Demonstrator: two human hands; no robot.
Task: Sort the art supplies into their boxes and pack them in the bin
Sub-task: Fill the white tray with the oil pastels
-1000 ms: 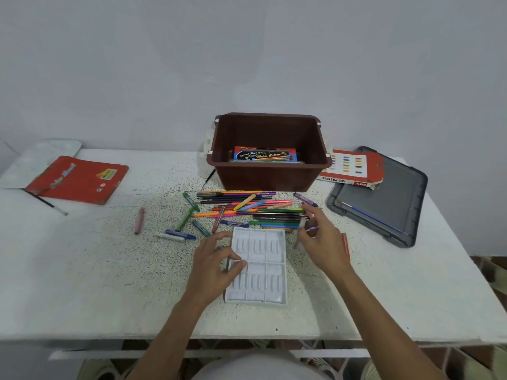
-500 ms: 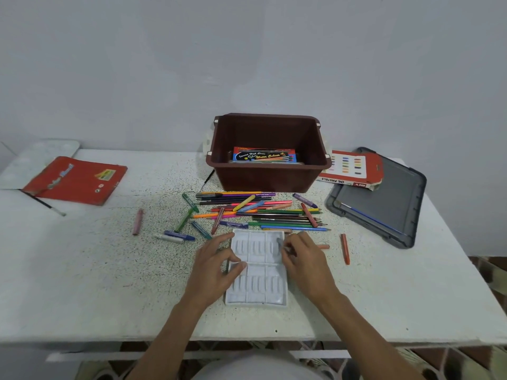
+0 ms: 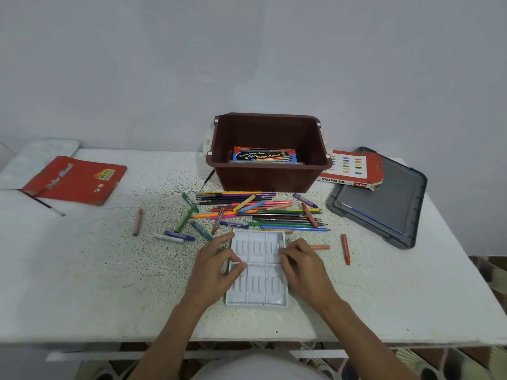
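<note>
A white plastic crayon tray (image 3: 258,294) with ribbed slots lies in front of me on the table. My left hand (image 3: 214,270) holds its left edge, thumb pressed on the middle rib. At the tray's upper right slot, my right hand (image 3: 304,270) has its fingers curled round a pale crayon, which is mostly hidden. Loose pencils and crayons (image 3: 274,215) lie in a heap just beyond the tray. Behind them stands the brown bin (image 3: 270,179) with a water colour box (image 3: 264,156) inside. The oil pastels box (image 3: 354,168) lies to the right of the bin.
A grey lid (image 3: 389,204) with a blue brush on it lies at the right. Stray crayons: an orange one (image 3: 345,249) right of the tray, a pink one (image 3: 137,222) at the left. A red book (image 3: 76,179), a brush (image 3: 46,205) and a white palette (image 3: 41,152) sit far left.
My right hand took a pale crayon from the heap's right end and came back and left to the tray's right edge. The left hand stayed on the tray.
</note>
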